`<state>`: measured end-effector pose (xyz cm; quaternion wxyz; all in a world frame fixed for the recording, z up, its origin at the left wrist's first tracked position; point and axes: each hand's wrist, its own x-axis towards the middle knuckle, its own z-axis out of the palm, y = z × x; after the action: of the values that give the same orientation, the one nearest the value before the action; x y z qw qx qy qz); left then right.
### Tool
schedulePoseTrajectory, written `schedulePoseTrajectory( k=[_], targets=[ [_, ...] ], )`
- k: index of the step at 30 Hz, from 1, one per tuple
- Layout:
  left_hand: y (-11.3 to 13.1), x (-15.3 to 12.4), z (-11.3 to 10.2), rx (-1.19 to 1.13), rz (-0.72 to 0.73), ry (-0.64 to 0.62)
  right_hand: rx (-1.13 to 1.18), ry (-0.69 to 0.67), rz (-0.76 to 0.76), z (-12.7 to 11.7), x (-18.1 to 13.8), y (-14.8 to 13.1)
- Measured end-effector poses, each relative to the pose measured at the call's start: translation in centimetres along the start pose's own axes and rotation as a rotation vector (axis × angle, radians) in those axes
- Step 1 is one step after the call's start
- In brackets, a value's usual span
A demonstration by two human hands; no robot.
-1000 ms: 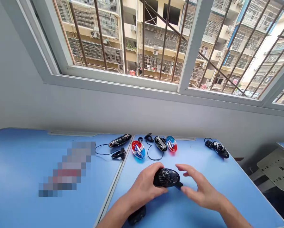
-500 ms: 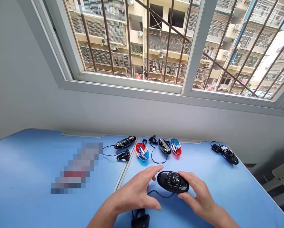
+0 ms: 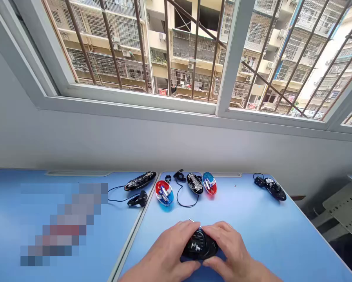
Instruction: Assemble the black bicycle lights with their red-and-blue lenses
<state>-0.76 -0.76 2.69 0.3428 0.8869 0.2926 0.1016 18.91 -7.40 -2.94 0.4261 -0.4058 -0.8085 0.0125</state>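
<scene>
Both my hands wrap a black oval light unit (image 3: 198, 246) low on the right blue table (image 3: 252, 227). My left hand (image 3: 171, 252) curls round its left side with the thumb under it. My right hand (image 3: 230, 250) closes over its right side and top. A thin metal pin (image 3: 191, 220) pokes up just behind my fingers. Most of the unit's body is hidden by my fingers.
Along the back edge lie a red-and-blue oval light (image 3: 163, 192), a black one (image 3: 194, 183) with a looped cable, a second red-and-blue one (image 3: 209, 183), a long black unit (image 3: 140, 181) with clamp (image 3: 138, 200), and another black unit (image 3: 274, 188). A table seam (image 3: 131, 235) runs left of my hands.
My hands have come together and closed round the black unit, drawing it nearer to me. The cable and clamp that lay below it are out of view.
</scene>
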Motion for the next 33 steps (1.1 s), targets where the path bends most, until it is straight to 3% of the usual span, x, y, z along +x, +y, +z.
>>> schedulePoseTrajectory(
  k=[11, 17, 23, 33],
  targets=[
    [-1.2, -0.2, -0.2, -0.112, -0.006, -0.044, 0.014, -0.088, 0.016, 0.0, -0.5, 0.2],
    [-0.5, -0.5, -1.1, -0.028, 0.005, -0.100, 0.007, -0.136, 0.056, 0.0, -1.2, 0.3],
    [0.0, -0.6, -1.3, 0.065, -0.099, -0.136, -0.013, -0.155, 0.014, 0.2, -1.3, 0.4],
    [0.0, -1.1, -2.2, 0.198, -0.125, -0.158, 0.018, -0.184, 0.064, -0.2, -1.2, 0.1]
  ],
)
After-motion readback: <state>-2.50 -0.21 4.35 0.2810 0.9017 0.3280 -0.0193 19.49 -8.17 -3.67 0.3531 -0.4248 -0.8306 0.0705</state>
